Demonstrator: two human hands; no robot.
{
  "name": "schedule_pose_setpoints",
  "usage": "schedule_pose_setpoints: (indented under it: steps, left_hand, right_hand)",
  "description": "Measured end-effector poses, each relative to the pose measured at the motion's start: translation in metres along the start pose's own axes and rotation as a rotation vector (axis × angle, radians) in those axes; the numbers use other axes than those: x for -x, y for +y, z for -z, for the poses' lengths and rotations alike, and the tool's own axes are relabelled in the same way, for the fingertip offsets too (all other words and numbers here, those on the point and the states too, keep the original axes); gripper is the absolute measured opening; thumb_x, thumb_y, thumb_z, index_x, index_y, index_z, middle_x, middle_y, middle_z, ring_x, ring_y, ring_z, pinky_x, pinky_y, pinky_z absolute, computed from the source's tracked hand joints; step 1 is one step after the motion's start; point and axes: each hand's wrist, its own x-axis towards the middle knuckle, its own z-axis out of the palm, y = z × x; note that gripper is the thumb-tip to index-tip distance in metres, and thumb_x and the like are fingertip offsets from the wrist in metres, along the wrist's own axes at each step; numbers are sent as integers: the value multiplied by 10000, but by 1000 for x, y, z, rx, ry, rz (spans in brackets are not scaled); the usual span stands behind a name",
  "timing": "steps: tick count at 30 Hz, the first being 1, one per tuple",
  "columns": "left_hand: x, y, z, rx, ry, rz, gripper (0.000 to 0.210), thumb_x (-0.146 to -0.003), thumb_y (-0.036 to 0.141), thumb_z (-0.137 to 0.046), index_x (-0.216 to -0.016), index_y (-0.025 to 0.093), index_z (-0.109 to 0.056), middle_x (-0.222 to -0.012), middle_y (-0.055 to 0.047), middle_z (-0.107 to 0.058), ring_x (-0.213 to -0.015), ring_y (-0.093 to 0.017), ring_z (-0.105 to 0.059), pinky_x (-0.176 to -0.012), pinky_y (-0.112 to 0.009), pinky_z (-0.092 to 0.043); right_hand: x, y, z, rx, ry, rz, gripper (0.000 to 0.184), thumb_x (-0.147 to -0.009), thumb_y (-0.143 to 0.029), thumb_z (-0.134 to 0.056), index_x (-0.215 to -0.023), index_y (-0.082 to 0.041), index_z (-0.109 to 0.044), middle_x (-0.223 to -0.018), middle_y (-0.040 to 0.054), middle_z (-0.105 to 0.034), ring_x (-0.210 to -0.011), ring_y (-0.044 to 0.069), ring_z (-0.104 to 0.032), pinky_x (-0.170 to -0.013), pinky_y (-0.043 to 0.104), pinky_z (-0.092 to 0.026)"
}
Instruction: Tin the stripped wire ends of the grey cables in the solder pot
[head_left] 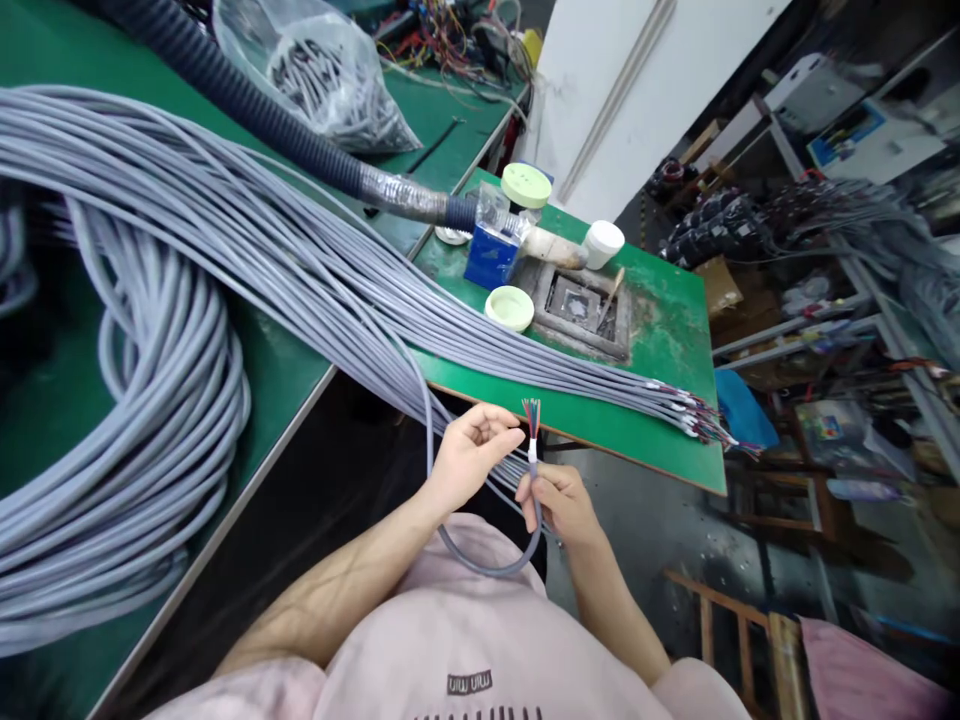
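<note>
In the head view, my right hand (562, 502) pinches a grey cable (491, 571) just below its stripped end, which points upward. Several thin coloured wires (531, 412) fan out above a white band (533, 450) on that cable. The cable loops down in front of my shirt and back up on the left. My left hand (480, 448) is just left of the wires, its fingers loosely curled, the thumb apart, and nothing visible in it. A long bundle of grey cables (450, 320) runs behind both hands, with stripped ends (697, 415) at the right.
A big cable coil (172, 400) lies on the green table at left. On the smaller green board (667, 310) are a square solder pot (577, 305), a blue box (491, 255), a pale green lid (510, 308) and a white cup (602, 243). A ribbed hose (300, 135) crosses above.
</note>
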Motion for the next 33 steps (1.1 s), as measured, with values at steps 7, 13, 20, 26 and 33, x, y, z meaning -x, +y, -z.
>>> schedule_pose_setpoints:
  steps: [7, 13, 20, 26, 33]
  left_hand:
    - [-2, 5, -2, -4, -19, -16, 265, -622, 357, -803, -729, 145, -686, -551, 40, -557, -476, -43, -430, -473, -183, -351]
    - [-4, 8, -2, -5, 4, -3, 295, -596, 375, -813, -736, 151, -682, -541, 45, -553, -487, -55, -455, -504, -199, -387]
    - [-6, 7, 5, -86, 16, -40, 270, -632, 316, -793, -805, 143, -680, -546, 58, -524, -497, -46, -441, -505, -180, -362]
    - [-6, 12, 7, -81, 10, 5, 280, -596, 340, -804, -758, 152, -675, -543, 54, -533, -482, -52, -447, -487, -187, -374]
    - [-11, 10, 12, -28, -33, 131, 292, -590, 356, -815, -719, 140, -666, -547, 41, -546, -440, -28, -401, -429, -164, -309]
  right_hand:
    - [-5, 4, -2, -108, -9, 2, 468, -810, -610, -570, -672, -167, -635, -382, -7, -542, -291, 82, -392, -364, 215, -276]
    - [-8, 5, 0, -81, -30, -5, 424, -829, -554, -589, -685, -159, -646, -396, -8, -557, -293, 69, -387, -367, 202, -248]
    - [-10, -6, -2, 51, -41, -2, 405, -845, -532, -575, -725, -154, -657, -428, -11, -579, -331, 75, -412, -402, 208, -296]
    - [-12, -16, -3, 193, -39, 18, 405, -871, -515, -543, -720, -155, -650, -439, -14, -582, -364, 72, -407, -440, 217, -311]
    - [-11, -16, 0, 281, -44, 18, 367, -892, -466, -533, -753, -151, -661, -475, -18, -596, -403, 76, -458, -465, 208, -349]
